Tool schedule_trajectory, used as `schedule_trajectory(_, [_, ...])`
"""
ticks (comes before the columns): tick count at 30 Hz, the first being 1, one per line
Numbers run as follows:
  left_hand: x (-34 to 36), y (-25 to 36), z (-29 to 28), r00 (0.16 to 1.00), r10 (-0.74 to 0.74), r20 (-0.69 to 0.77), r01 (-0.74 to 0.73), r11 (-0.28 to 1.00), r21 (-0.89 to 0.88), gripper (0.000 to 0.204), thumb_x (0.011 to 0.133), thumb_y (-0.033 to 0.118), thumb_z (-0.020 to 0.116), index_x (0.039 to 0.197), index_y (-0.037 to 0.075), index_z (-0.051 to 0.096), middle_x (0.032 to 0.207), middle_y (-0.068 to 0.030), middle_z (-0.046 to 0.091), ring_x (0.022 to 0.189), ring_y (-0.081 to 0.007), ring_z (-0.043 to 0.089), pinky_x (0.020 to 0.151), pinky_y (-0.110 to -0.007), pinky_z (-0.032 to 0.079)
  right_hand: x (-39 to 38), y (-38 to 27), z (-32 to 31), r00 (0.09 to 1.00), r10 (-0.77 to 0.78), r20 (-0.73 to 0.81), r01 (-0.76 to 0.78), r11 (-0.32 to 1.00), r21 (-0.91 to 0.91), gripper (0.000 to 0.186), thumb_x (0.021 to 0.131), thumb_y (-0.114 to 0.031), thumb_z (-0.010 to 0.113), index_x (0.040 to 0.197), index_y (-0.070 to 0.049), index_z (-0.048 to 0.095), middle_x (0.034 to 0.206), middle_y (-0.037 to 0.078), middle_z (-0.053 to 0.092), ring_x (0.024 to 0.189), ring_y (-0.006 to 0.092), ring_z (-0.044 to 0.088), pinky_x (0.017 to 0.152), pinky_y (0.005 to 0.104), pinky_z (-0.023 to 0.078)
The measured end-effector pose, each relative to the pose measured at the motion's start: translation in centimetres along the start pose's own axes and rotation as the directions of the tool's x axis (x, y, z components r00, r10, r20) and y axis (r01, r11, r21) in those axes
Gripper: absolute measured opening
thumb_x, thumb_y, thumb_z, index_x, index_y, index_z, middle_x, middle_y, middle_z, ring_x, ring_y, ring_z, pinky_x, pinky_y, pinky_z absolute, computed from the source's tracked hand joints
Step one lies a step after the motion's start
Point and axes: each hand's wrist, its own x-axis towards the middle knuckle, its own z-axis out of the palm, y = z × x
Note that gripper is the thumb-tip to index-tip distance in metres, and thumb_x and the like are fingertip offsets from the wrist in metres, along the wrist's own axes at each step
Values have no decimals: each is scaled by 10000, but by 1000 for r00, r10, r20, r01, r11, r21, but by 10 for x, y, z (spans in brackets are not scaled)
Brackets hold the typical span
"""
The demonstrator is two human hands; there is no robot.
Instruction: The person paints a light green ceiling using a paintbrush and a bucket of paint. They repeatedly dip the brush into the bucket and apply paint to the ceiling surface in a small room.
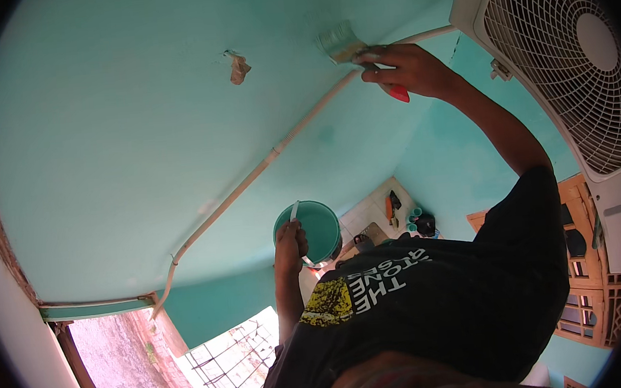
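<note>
My right hand (411, 69) is raised high, closed round the red-ended handle of a wide paintbrush (343, 43). The brush's bristles lie against the turquoise wall (131, 135), just above a pale pipe. Lower down, my left hand (290, 245) is wrapped round the white handle of a green bucket (313, 230). The bucket hangs close to the wall, its mouth facing up. Its inside looks green; how much it holds I cannot tell.
A pale pipe (251, 177) runs slantwise along the wall. A rag-like brown lump (239, 68) sticks out of it. At the upper right hangs an air-conditioner outdoor unit (568, 42). Below are a window grille (229, 361), wooden window frames (589, 310) and small items on the floor (421, 222).
</note>
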Motion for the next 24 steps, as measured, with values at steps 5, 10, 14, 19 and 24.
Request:
schedule_trajectory(5, [-7, 5, 0, 999, 20, -25, -20, 1000, 21, 212, 984, 203, 483, 782, 145, 457, 581, 90, 305, 445, -13, 234, 384, -223, 180, 31, 44, -56, 965, 246, -96, -200, 919, 341, 227, 809, -40, 649, 1031, -86, 655, 1259, 58, 611, 999, 247, 658, 823, 315, 556])
schedule_trajectory(10, [-1, 10, 9, 1000, 1, 15, -2, 1000, 23, 218, 983, 202, 485, 774, 148, 452, 578, 90, 307, 444, -18, 247, 384, -226, 186, 68, 77, -114, 752, -24, -659, -46, 995, -89, 111, 865, 31, 657, 976, 26, 651, 955, 98, 693, 848, 176, 663, 786, 299, 566])
schedule_trajectory(14, [-2, 9, 2, 999, 35, -18, -34, 999, 30, 222, 983, 201, 483, 771, 147, 447, 577, 86, 316, 440, -20, 254, 383, -220, 194, -4, 49, -15, 908, 202, -368, -208, 978, 22, 264, 781, -22, 638, 1034, -99, 631, 1286, 46, 595, 994, 242, 659, 783, 306, 553])
schedule_trajectory(19, [6, 12, 1, 999, 30, 28, -31, 999, 27, 226, 986, 205, 480, 772, 144, 442, 572, 82, 312, 437, -22, 250, 381, -222, 187, -4, 10, -48, 858, 476, -195, -359, 826, 435, 173, 857, 52, 630, 1016, -10, 656, 1072, 107, 679, 1026, 218, 649, 863, 312, 544])
schedule_trajectory(24, [13, 8, 10, 995, 17, 95, -22, 998, 54, 207, 987, 208, 479, 794, 138, 452, 579, 85, 309, 437, -20, 247, 381, -220, 184, 67, 50, -104, 224, 657, -720, 59, 728, 683, 119, 898, -64, 667, 984, -7, 608, 886, 76, 646, 801, 164, 647, 723, 327, 585])
